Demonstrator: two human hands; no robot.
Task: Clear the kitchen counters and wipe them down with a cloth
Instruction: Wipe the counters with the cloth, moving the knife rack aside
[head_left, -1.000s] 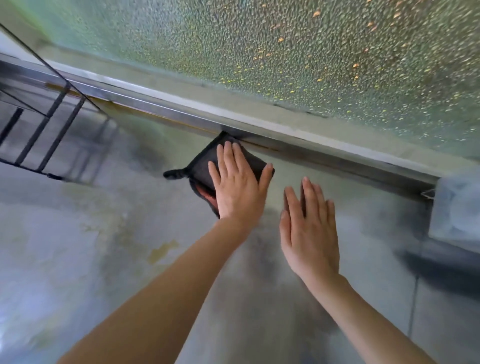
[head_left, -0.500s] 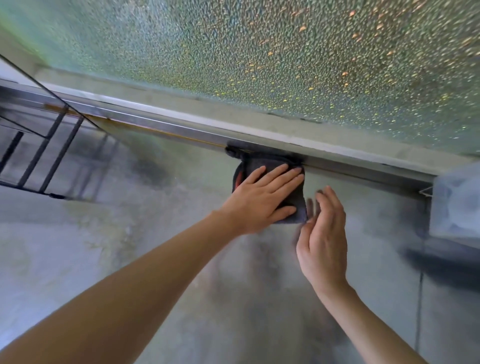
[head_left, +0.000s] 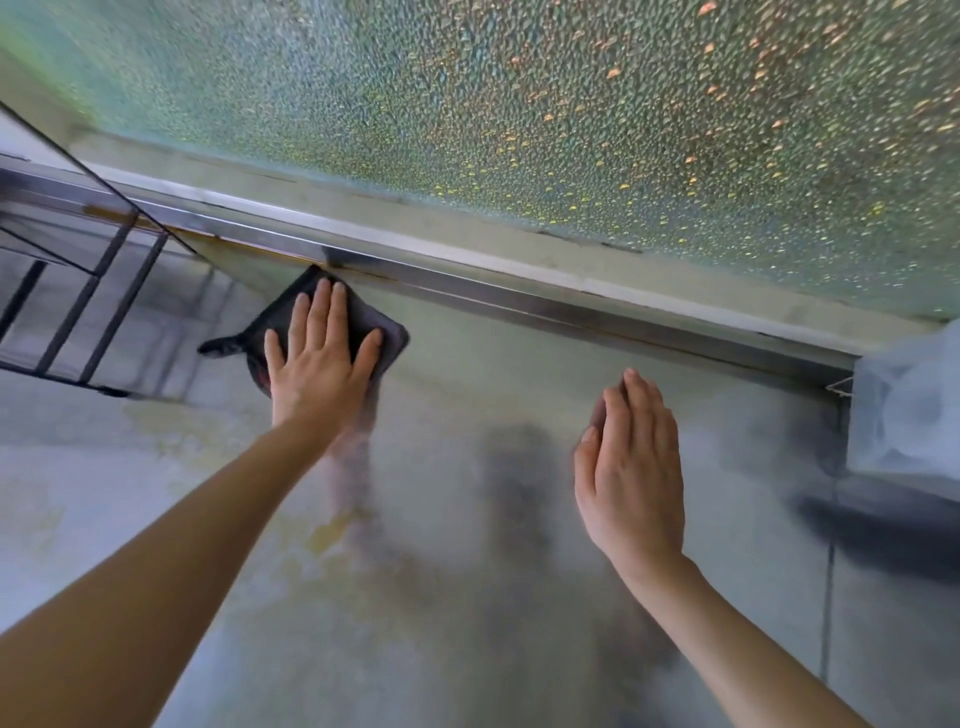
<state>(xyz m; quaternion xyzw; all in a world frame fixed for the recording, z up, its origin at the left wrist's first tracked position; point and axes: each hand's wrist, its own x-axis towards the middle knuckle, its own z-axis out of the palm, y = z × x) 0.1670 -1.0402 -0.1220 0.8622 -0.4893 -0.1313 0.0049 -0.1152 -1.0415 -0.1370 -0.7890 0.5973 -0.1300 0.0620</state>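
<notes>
Left hand (head_left: 319, 358) flat, fingers straight, pressing the cloth (head_left: 332, 325) onto the counter (head_left: 467, 597) by the rail (head_left: 519, 299); right hand (head_left: 631, 467) flat, holding nothing, well apart.

- The tabletop (head_left: 467, 597) fills the near and middle ground, running back to a rail (head_left: 571, 306) along its far edge.
- A window pane (head_left: 519, 130) stands behind the rail.
- The cloth (head_left: 392, 340) lies flat on the tabletop at the back left, its far corner touching the rail.
- The left grip (head_left: 319, 364) rests on top of the cloth, fingers pointing toward the rail.
- The right grip (head_left: 634, 467) is well to the right of the cloth and nearer, above bare tabletop; contact cannot be told.
- A wire rack (head_left: 78, 291) stands at the far left, just beside the cloth.
- A plastic box (head_left: 909, 405) sits at the right edge, against the rail's end.
</notes>
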